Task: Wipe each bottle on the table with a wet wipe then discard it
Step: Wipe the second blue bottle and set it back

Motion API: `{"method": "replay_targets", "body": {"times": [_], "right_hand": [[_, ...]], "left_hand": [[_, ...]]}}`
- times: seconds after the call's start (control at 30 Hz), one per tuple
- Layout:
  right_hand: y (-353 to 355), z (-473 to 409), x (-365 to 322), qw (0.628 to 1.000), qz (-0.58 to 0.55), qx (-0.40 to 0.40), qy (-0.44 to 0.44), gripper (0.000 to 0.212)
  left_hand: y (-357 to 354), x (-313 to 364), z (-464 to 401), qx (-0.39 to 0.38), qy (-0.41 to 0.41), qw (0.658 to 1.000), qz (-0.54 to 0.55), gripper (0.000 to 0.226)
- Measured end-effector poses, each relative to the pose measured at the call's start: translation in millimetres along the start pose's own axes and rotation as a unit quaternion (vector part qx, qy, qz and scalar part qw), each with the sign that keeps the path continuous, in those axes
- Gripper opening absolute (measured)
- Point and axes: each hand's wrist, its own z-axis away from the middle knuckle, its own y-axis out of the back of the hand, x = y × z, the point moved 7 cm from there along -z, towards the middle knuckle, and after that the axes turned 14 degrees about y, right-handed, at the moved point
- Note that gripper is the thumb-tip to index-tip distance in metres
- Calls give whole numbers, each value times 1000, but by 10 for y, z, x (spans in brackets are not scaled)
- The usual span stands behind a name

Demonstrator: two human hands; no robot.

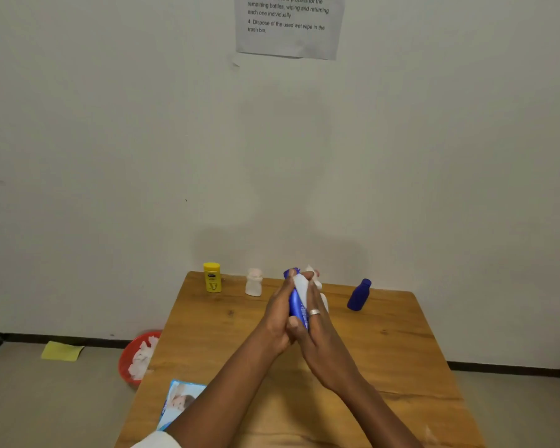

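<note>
Bottles stand along the far edge of a wooden table point(385, 360), while one of them is up in the person's hands. Nearest the camera, a blue wet wipe pack point(178, 402) lies at the table's near left edge, partly hidden by the left forearm. Beyond it, above the middle of the table, the left hand point(280, 315) curls around a blue bottle point(296, 305), gripping its left side with fingertips near the cap. The right hand point(314, 321), wearing a ring, closes against the bottle's right side and presses a white wet wipe point(301, 284) onto its upper part; the wipe bunches out above the fingers. The bottle is held off the table, tilted slightly. Farther back, a yellow bottle point(212, 277) stands at the far left corner, a small white bottle point(253, 282) beside it, and a dark blue bottle point(359, 294) to the right, well apart from the hands. Another white bottle is mostly hidden behind the right hand. On the floor left of the table sits a red bin point(128, 360) holding crumpled white wipes, with a yellow cloth point(62, 351) near the wall. A printed sheet point(288, 24) hangs on the wall.
</note>
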Motion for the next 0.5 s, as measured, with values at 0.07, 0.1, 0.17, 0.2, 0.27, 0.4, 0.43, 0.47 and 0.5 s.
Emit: {"method": "replay_targets", "body": {"times": [0.07,0.1,0.17,0.2,0.27,0.4,0.43,0.47,0.5], "right_hand": [[-23,26,-75,997,61,-17,35,80],[-47,82,-113,993,97,-31,57,79],[-90,232,-66,991,110,-43,67,73],[-81,301,2,996,71,-29,43,70],[-7,364,144,997,-58,47,-27,60],[-27,341,511,874,-363,234,-223,33],[-88,309,517,802,-477,270,-240,32],[-129,284,515,728,-565,298,-248,34],[-158,260,496,667,-626,314,-253,36]], "left_hand": [[1,118,-38,11,-22,1000,11,37],[16,190,-41,12,-34,999,29,36],[68,314,-39,17,-55,995,77,33],[68,362,-19,19,-68,993,90,32],[-3,426,50,15,-96,991,89,28],[-210,515,198,78,-180,981,10,18],[-266,533,236,98,-198,974,-44,17],[-327,544,257,112,-215,965,-100,17],[-387,552,281,119,-235,953,-149,17]]}}
